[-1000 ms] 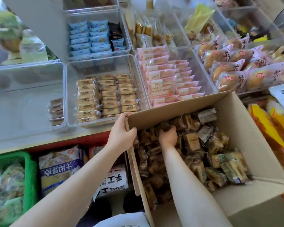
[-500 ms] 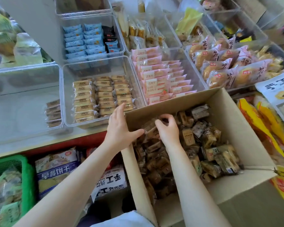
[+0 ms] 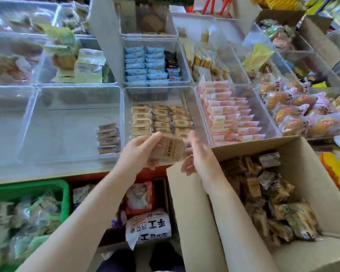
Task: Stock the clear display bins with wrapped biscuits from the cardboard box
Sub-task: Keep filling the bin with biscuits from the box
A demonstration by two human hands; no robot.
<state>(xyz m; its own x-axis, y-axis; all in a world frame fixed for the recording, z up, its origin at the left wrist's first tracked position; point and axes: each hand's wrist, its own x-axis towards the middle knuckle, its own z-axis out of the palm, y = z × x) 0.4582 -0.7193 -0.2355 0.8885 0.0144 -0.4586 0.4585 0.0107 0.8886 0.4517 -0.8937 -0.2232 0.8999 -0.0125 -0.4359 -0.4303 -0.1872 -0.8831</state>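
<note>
A stack of tan wrapped biscuits (image 3: 168,151) is held up between my two hands, just in front of the clear bin (image 3: 201,122) that holds three neat rows of the same biscuits. My left hand (image 3: 139,152) grips the stack's left side. My right hand (image 3: 199,154) holds its right side with fingers curled under. The open cardboard box (image 3: 186,203) at lower right is full of loose wrapped biscuits (image 3: 271,195). The clear bin to the left (image 3: 37,118) holds only a short stack of dark-wrapped biscuits (image 3: 108,138).
Pink packets (image 3: 230,114) fill the bin to the right, blue packets (image 3: 145,63) the bin behind. Wrapped buns (image 3: 302,114) lie far right. Below the shelf edge are a green basket (image 3: 65,195) of snacks and white printed bags (image 3: 148,226).
Both hands left the cardboard box and rose toward the bins. My left hand let go of the box flap. A stack of tan biscuits is now held between both hands.
</note>
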